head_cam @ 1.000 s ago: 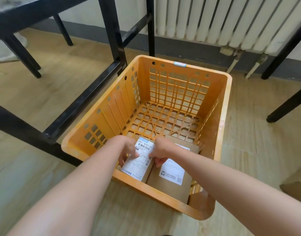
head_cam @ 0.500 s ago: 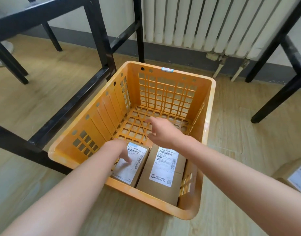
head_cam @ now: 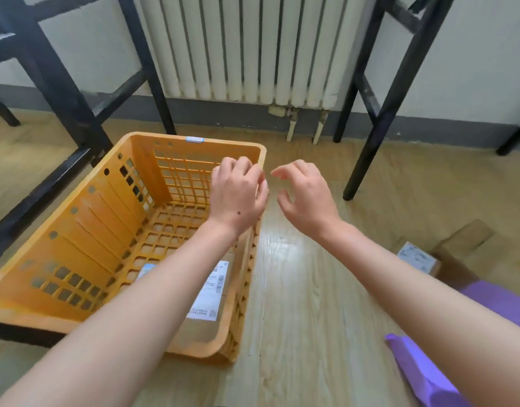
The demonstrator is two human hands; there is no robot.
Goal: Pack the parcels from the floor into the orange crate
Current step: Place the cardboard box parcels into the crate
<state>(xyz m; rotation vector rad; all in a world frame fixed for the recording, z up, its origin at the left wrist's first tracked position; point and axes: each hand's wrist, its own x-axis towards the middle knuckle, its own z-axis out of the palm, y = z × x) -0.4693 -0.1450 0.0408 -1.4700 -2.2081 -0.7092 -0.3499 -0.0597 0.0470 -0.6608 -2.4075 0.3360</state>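
Observation:
The orange crate (head_cam: 85, 230) stands on the wooden floor at the left. Inside its near end lie two brown parcels with white labels; one parcel (head_cam: 207, 292) shows beside my left forearm, the other is mostly hidden under that arm. My left hand (head_cam: 238, 198) hovers above the crate's right rim with fingers loosely curled, holding nothing. My right hand (head_cam: 304, 198) hangs over the bare floor just right of the crate, fingers relaxed and empty. More cardboard parcels (head_cam: 418, 259) lie on the floor at the right, partly behind my right forearm.
Black metal table legs (head_cam: 379, 121) stand right of the crate and another black frame (head_cam: 61, 92) at its left. A white radiator (head_cam: 247, 45) lines the wall behind. Purple fabric (head_cam: 423, 374) fills the lower right corner.
Both hands have let go of the parcels, risen out of the crate and swung right. The view has turned right, so the crate now sits at the left.

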